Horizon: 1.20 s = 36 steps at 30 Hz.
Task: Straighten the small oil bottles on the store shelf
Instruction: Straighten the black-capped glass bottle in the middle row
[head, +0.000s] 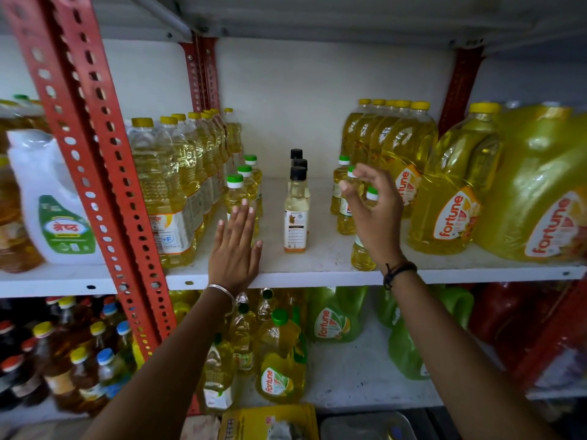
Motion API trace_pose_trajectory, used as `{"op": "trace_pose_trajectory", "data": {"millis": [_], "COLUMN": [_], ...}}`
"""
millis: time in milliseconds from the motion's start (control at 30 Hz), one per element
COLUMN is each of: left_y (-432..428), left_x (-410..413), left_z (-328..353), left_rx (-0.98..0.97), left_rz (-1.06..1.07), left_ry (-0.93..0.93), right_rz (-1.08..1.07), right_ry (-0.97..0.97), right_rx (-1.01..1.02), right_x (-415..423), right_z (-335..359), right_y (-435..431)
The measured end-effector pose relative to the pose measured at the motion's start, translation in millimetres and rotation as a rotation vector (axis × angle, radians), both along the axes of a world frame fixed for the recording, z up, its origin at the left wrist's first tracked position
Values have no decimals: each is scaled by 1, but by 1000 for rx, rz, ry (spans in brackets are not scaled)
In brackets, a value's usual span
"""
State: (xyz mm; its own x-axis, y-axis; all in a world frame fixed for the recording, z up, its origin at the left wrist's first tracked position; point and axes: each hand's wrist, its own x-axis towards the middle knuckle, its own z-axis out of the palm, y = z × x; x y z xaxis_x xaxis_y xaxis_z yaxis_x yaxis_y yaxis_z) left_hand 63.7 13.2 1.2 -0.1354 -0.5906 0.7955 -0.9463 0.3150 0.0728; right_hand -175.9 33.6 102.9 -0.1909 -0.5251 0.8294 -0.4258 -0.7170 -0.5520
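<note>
Three rows of small oil bottles stand on the white shelf (317, 268). The left row (236, 192) has green caps, the middle row (296, 211) has black caps, and the right row (341, 185) has green caps. My left hand (235, 249) is flat with its fingers together, resting against the front bottle of the left row. My right hand (374, 214) hovers with spread, curled fingers around the front bottles of the right row, partly hiding them. Its fingertips are near a green cap (351, 171); a firm grip does not show.
Tall yellow-capped oil bottles (178, 173) line the left, beside a red slotted upright (104, 173). Large Fortune jugs (451, 192) crowd the right. Bare shelf lies between the rows. The lower shelf holds more bottles (279, 357) and green jugs (336, 315).
</note>
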Motion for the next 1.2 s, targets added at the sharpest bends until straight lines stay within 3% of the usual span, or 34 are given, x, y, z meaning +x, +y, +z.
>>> {"op": "trace_pose_trajectory", "data": {"millis": [133,367,533,700,967,1200], "left_y": [0,-2,-2,-2,-2,-2], "left_x": [24,25,25,26,26,25], "left_z": [-3,-5,-5,-5,-5,-5], "left_rx": [35,5,-21,-22,-23,-22], "left_rz": [38,18,11,16,3,5], "left_ry": [-7,-38,-51,-58,-42,-44], "right_rz": [144,279,283,140,36,109], "right_ry": [63,-28,-113,-130,-45,33], "right_rx": [194,513,506,453,417,495], "right_x": [37,67,66,67,75,70], "right_z": [-3,-2,1,0,-1,-5], "right_y": [-25,-71,-68,-68,-67,-68]}}
